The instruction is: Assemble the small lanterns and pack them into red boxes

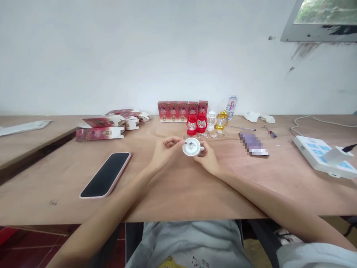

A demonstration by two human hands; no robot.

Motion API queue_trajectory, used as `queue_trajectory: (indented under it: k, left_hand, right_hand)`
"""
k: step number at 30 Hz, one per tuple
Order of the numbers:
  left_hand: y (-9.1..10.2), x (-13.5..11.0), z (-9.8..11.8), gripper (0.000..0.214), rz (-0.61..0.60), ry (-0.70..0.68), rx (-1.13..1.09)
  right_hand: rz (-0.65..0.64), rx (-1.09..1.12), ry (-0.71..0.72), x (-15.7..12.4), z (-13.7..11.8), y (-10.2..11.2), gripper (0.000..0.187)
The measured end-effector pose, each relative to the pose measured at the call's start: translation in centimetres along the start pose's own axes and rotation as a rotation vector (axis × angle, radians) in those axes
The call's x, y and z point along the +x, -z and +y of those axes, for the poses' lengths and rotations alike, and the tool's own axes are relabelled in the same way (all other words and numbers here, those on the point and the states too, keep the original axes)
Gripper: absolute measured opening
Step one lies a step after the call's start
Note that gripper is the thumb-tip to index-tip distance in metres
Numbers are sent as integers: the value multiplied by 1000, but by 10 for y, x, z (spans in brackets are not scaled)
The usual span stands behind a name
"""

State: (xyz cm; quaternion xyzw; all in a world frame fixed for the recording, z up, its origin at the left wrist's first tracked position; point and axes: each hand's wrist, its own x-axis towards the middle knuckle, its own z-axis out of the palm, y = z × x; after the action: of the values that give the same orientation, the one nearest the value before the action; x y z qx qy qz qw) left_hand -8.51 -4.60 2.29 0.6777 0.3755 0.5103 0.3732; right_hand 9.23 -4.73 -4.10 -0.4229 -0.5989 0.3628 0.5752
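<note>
In the middle of the table, my right hand (209,160) is closed around a small white lantern (193,150) and keeps its round underside turned up toward me. Small dark and metallic parts show in the recess of that underside. My left hand (165,150) reaches the lantern's left edge with thumb and forefinger pinched together; what they hold is too small to name. Just beyond stand two red lanterns (192,125), another white lantern (211,121) and a gold lantern (222,121). Tiny metal pieces (213,135) lie scattered at their feet.
Several red boxes (182,112) stand against the wall, and flattened cartons (99,133) lie at left. A dark-screened phone (106,175) is near my left forearm. On the right are another phone (253,143), a screwdriver (271,132), tweezers (244,128) and a power strip (323,154).
</note>
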Motion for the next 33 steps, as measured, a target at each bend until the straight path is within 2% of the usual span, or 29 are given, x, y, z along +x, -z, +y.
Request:
queue_trajectory:
  k: [7, 13, 17, 25, 33]
  left_hand:
    - [-1, -6, -4, 24, -8, -28, 69]
    - [-5, -7, -6, 22, -10, -42, 114]
    - [-6, -7, -7, 21, -18, -8, 126]
    - [-8, -8, -11, 20, -30, 74, 209]
    - [-12, -9, -17, 18, -19, 84, 229]
  right_hand:
    - [-9, -24, 29, -1, 0, 1, 39]
    - [18, -205, 97, -4, -5, 2, 38]
    - [39, -293, 120, -4, -8, 3, 37]
    - [119, -457, 255, -3, -2, 6, 34]
    - [134, -468, 246, -3, -1, 7, 34]
